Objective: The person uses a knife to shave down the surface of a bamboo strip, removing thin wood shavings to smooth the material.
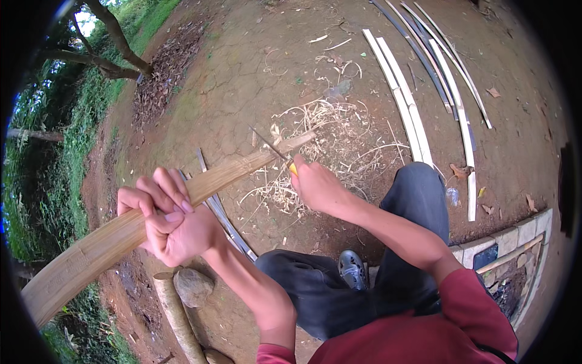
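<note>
A long pale bamboo strip [233, 171] slants from the lower left up to the middle of the head view. My left hand [173, 221] is closed around it, fingers curled over the top edge. My right hand [320, 185] grips a knife by its yellow handle [293, 168]; most of the handle is hidden in the fist. The thin knife blade [268, 144] crosses the strip near its far, narrower end and appears to touch it. Curly bamboo shavings [330, 121] lie heaped on the ground beneath and beyond that end.
Several split bamboo lengths [403, 103] lie on the bare soil at the far right. More thin strips [227, 221] rest below my left forearm. Near the lower left are a round stone [193, 287] and a log [176, 318]. A low block edging [476, 246] runs along the right.
</note>
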`<move>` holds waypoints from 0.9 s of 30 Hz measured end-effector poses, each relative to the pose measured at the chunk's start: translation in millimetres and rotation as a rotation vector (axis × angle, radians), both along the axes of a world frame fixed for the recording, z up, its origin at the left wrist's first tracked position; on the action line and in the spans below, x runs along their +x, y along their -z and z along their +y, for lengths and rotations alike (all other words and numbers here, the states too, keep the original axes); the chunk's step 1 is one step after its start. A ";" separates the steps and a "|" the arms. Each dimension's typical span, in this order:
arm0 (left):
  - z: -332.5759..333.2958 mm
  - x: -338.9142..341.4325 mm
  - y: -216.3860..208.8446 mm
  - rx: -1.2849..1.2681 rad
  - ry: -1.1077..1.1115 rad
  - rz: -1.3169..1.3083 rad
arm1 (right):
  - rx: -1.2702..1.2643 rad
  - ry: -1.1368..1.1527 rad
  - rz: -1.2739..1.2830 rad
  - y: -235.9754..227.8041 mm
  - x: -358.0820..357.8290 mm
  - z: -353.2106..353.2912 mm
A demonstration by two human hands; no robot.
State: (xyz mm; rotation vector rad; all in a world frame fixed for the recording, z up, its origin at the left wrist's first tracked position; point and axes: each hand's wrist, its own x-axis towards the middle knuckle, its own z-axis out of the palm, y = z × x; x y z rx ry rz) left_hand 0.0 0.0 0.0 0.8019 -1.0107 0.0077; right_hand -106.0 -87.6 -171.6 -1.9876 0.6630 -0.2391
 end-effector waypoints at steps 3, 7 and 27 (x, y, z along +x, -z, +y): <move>6.9 -2.1 9.7 0.057 0.002 0.057 | 0.069 0.006 -0.045 -28.3 -18.9 13.1; -12.5 -14.5 -1.1 0.022 -0.025 -0.016 | -0.078 0.036 -0.031 13.0 2.1 5.1; 1.2 30.9 -8.5 0.006 -0.139 0.091 | 0.015 0.067 -0.120 4.8 -20.1 -21.9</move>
